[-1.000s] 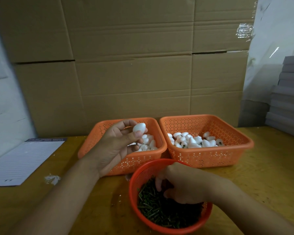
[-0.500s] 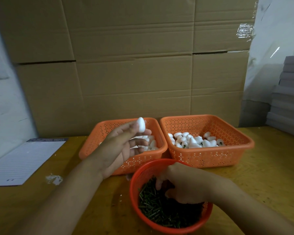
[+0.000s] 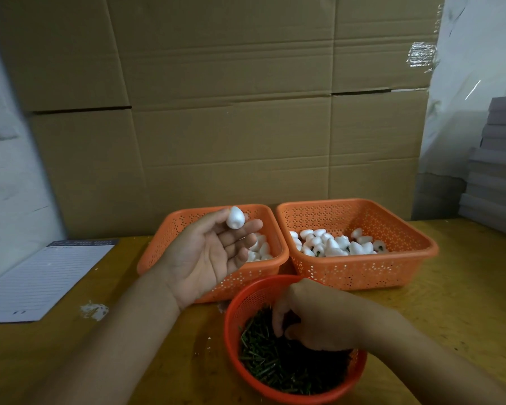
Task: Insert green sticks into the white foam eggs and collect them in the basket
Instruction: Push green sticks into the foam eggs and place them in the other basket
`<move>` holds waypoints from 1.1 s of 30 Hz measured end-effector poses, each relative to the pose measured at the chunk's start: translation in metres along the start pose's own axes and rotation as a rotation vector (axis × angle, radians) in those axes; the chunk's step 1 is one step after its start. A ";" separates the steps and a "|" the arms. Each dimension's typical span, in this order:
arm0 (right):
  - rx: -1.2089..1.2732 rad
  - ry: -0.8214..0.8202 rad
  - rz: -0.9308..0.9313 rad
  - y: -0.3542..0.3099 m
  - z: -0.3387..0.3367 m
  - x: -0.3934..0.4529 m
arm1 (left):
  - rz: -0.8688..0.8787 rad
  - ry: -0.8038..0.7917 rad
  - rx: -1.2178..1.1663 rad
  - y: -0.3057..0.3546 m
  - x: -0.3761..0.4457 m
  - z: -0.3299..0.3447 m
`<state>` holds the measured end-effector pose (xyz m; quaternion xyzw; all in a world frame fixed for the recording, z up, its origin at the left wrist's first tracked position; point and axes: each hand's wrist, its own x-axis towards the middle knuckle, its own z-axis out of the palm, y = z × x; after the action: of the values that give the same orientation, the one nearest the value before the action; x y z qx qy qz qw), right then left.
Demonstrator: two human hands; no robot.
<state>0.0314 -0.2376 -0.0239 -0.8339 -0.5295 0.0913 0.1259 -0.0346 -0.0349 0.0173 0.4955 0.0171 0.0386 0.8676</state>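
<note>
- Progress partial: right basket (image 3: 362, 276) holds stuck eggs (image 3: 333, 245); left basket (image 3: 216, 283) keeps bare ones.
- Left hand (image 3: 205, 258) pinches foam egg (image 3: 235, 217) at its fingertips.
- Right hand (image 3: 319, 317) fingers curl into green sticks (image 3: 269, 363); grasp unclear.

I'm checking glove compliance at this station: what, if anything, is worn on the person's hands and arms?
Nothing is visible. The left hand and right hand are bare, with no gloves, rings or finger cots showing. Both forearms are bare down to the bottom edge of the picture: no sleeves, watch or wristband in sight. Any sleeve would sit higher, out of frame.
</note>
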 end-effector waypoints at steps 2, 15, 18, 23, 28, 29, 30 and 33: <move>0.014 0.013 0.002 -0.001 -0.001 0.000 | 0.000 -0.010 0.024 0.000 0.000 0.000; 0.755 0.147 -0.054 -0.009 -0.022 -0.006 | 0.195 0.004 0.551 -0.015 -0.004 0.002; 1.078 0.209 -0.005 -0.011 -0.026 -0.006 | 0.185 -0.038 0.505 -0.014 -0.005 0.004; 1.394 0.378 0.060 -0.013 -0.032 -0.006 | 0.146 -0.112 0.333 -0.013 -0.005 0.004; 1.588 0.484 0.065 -0.012 -0.033 -0.004 | 0.147 -0.094 0.239 -0.011 -0.003 0.000; 1.601 0.512 0.068 -0.011 -0.033 -0.004 | 0.143 -0.095 0.231 -0.010 -0.002 0.000; 1.602 0.547 0.068 -0.011 -0.033 -0.003 | 0.140 -0.094 0.223 -0.010 -0.002 -0.001; 1.552 0.665 0.054 -0.011 -0.033 -0.002 | 0.132 -0.074 0.225 -0.010 -0.002 -0.002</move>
<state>0.0307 -0.2392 0.0113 -0.5068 -0.2319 0.1820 0.8101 -0.0365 -0.0388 0.0075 0.5908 -0.0433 0.0754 0.8021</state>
